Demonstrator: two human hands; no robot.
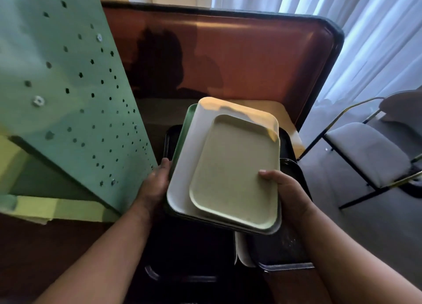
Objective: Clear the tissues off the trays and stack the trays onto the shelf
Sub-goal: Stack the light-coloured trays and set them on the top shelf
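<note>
A brown table point(239, 59) with a dark rim lay behind the held tray stack. A pale green perforated panel point(68, 86) stood left of the stack, close beside it. A grey-cushioned chair point(370, 153) stood to its right, well apart. Dark trays point(194, 246) lay beneath the stack.

The stack comprised a green tray point(182, 139) lowest, a white tray point(189, 164) above it, and a smaller beige tray point(235, 171) on top.

The left hand point(157, 180) gripped the stack's left edge, fingers curled under. The right hand point(285, 189) gripped the right edge, thumb pressed on the beige tray.
</note>
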